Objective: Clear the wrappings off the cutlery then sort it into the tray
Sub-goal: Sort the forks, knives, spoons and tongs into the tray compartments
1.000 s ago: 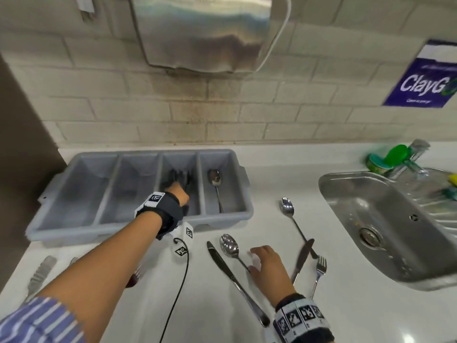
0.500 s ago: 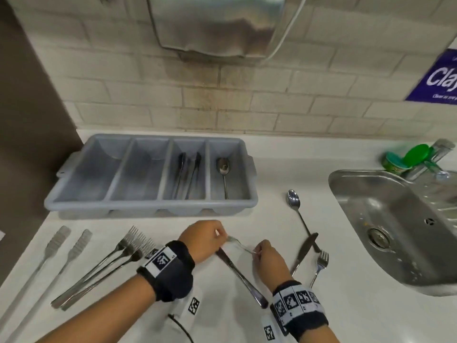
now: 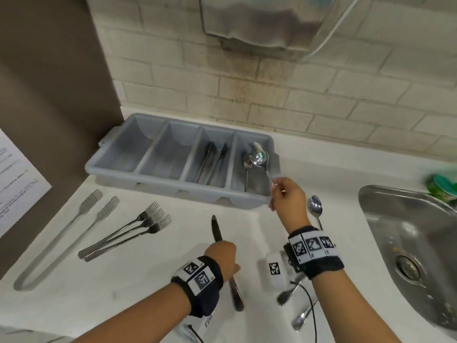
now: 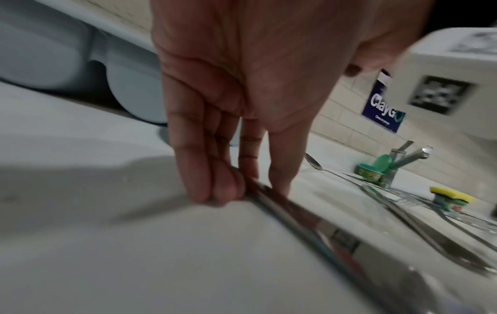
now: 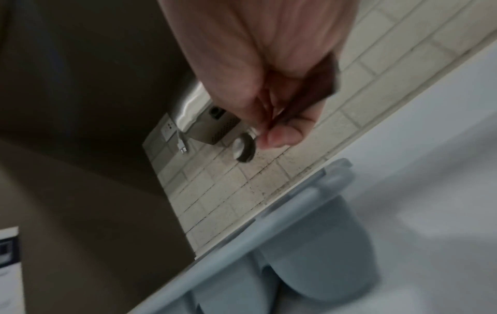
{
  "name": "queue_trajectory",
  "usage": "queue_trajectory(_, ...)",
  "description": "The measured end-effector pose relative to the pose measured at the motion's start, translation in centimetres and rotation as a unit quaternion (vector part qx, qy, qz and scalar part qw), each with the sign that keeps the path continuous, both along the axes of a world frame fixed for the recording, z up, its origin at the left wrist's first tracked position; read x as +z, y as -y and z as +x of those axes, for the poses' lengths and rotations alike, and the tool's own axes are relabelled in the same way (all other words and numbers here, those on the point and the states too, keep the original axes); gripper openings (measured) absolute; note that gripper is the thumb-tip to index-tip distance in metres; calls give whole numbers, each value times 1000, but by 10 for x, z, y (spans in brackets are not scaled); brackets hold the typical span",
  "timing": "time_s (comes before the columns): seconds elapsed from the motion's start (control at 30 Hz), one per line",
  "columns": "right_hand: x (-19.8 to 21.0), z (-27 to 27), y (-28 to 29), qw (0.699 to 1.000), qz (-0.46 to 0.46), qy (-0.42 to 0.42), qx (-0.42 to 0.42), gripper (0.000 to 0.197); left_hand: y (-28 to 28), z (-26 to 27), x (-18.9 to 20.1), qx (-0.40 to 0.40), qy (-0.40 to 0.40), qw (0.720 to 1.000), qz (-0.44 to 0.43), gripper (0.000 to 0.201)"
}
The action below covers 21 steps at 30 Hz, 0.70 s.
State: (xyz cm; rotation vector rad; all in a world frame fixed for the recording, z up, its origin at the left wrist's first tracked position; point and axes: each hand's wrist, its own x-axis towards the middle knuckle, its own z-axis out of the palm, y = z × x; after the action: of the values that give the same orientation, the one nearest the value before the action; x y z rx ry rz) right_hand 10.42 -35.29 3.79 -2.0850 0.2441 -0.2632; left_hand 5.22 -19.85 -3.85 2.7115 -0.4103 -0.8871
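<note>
The grey four-compartment tray (image 3: 128, 154) stands by the wall. Its third compartment holds knives (image 3: 212, 162) and its rightmost a spoon (image 3: 246, 174). My right hand (image 3: 279, 189) pinches the handle of another spoon (image 3: 259, 154), whose bowl hangs above that rightmost compartment; the right wrist view shows this held spoon (image 5: 243, 148) past my fingertips. My left hand (image 3: 222, 253) reaches down to a knife (image 3: 217, 230) lying on the counter. In the left wrist view its fingers (image 4: 215, 187) and thumb pinch the knife (image 4: 309, 229) from both sides. I see no wrapping.
Three forks (image 3: 138, 226) and long tongs (image 3: 61, 238) lie left on the white counter. A spoon (image 3: 315, 209) and more cutlery (image 3: 289, 293) lie by my right wrist. The steel sink (image 3: 408, 243) is at right, with a green tub (image 3: 442, 186) behind it.
My right hand has lifted the spoon from the counter's front up over the tray's rightmost compartment. My left hand let go of it and dropped onto the knife.
</note>
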Motion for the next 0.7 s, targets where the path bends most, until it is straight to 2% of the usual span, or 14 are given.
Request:
queue_trajectory(0.07,3,42,-2,999,-16,-39,0,22,-4,2,0,24,-2,1000,17,32)
queue_trajectory(0.13,1,80,-6,989,-99,-102,28,24,-8,2,1,41,0,999,33,31)
queue_trajectory(0.23,-2,111,-17,948,-233,-196,93,29,-20,0,4,71,5,996,51,32)
queue_trajectory(0.27,-3,117,-20,938,-249,-212,113,32,-25,-1,6,80,10,995,52,34)
queue_trajectory(0.4,-13,132,-32,914,-286,-238,162,36,-48,-7,13,125,14,992,-20,32)
queue_trajectory(0.53,-22,130,-37,920,-281,-223,157,40,-83,-18,20,199,5,959,-201,14)
queue_trajectory(0.63,-22,113,-38,955,-197,-162,150,38,-113,-20,44,210,17,934,-287,19)
queue_trajectory(0.7,-16,92,-40,978,-139,-85,131,32,-134,-11,69,218,42,914,-340,27)
